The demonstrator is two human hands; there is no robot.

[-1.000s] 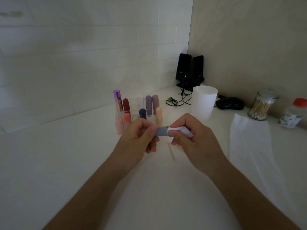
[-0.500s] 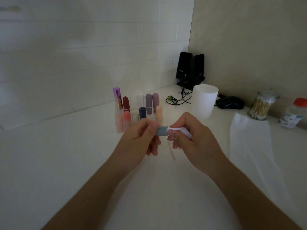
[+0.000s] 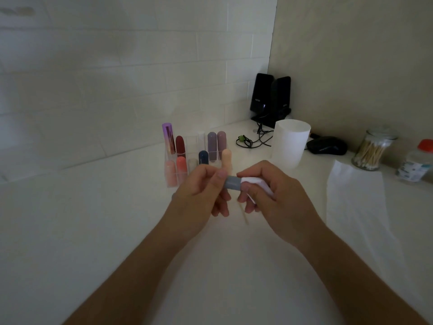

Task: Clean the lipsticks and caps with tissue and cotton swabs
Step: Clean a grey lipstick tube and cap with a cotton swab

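Now left hand pinches grey lipstick; right hand grips tissue around it.

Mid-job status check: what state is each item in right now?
left hand, grips the grey lipstick
right hand, pinches tissue around the lipstick
grey lipstick, held roughly level between both hands
cotton swab, lying loose on counter
swab jar, lid on
bottle, red cap on
tissue roll, standing upright
tissue sheet, spread flat
other lipsticks, upright in organizer

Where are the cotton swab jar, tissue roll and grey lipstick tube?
cotton swab jar [image 3: 372, 151], head view, glass wall.
tissue roll [image 3: 289, 146], head view, side.
grey lipstick tube [image 3: 233, 182], head view, bare middle.
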